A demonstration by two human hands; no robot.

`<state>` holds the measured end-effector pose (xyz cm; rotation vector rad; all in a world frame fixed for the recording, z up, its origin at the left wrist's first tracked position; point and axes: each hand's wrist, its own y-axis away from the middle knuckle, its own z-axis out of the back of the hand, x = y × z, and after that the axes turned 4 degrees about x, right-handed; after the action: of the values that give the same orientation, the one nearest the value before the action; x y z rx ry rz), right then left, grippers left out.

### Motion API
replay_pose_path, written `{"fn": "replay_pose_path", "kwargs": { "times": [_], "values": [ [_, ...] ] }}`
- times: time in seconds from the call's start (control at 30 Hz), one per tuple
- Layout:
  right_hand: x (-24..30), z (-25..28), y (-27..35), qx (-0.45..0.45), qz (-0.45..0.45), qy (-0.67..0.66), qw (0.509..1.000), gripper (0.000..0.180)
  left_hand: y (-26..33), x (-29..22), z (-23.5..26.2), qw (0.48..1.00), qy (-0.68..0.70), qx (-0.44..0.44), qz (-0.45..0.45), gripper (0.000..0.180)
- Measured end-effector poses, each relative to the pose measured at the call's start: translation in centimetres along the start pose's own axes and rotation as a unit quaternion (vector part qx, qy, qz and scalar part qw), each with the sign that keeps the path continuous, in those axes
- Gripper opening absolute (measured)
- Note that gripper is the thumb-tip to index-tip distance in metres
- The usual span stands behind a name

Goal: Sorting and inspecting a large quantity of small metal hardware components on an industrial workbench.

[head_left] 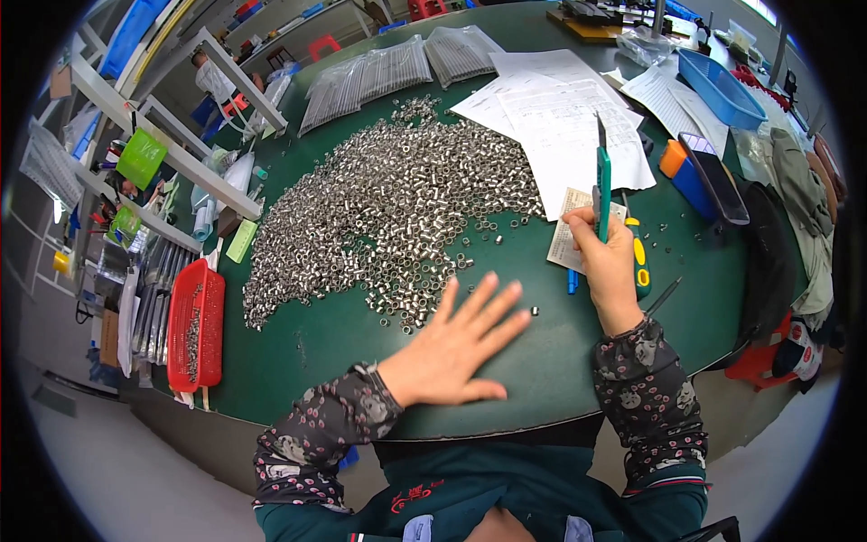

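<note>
Small silvery metal rings (397,203) lie heaped across the green round table (298,352) at frame centre, left hand (461,343) flat and fingers spread at the pile's lower edge, apparently to sweep, right hand (607,262) gripping upright green-handled tweezers (602,185), seemingly ready for picking.

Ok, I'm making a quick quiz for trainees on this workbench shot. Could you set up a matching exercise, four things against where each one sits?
Things:
1. left hand
2. right hand
3. red basket
4. blue tray

Places:
A. at the far right of the table, beside the paper sheets
B. flat, fingers spread, on the green table just below the pile of small metal rings
C. at the table's left edge
D. wrapped around an upright green tool

Pairs: 1-B, 2-D, 3-C, 4-A
</note>
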<state>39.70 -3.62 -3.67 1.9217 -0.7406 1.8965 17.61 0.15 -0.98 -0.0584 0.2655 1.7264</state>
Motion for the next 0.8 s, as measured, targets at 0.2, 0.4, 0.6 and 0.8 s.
{"fn": "replay_pose_path", "kwargs": {
  "times": [0.2, 0.4, 0.6, 0.8],
  "values": [
    [0.1, 0.1, -0.1, 0.003, 0.005, 0.006, 1.0, 0.012, -0.2, 0.2, -2.3, 0.993, 0.017, 0.028, -0.115, 0.082],
    [-0.6, 0.5, -0.3, -0.01, -0.014, -0.005, 1.0, 0.012, -4.6, 3.1, -1.1, 0.987, -0.11, -0.094, -0.067, 0.079],
    [-0.1, 0.5, -0.1, -0.009, -0.014, 0.003, 1.0, 0.011, -5.1, 4.3, -1.7, 0.993, -0.098, -0.072, -0.003, 0.077],
    [0.2, 0.3, -0.4, -0.01, -0.009, -0.001, 1.0, 0.011, -4.6, 0.6, -1.2, 0.988, -0.068, -0.063, -0.123, 0.081]
  ]
}}
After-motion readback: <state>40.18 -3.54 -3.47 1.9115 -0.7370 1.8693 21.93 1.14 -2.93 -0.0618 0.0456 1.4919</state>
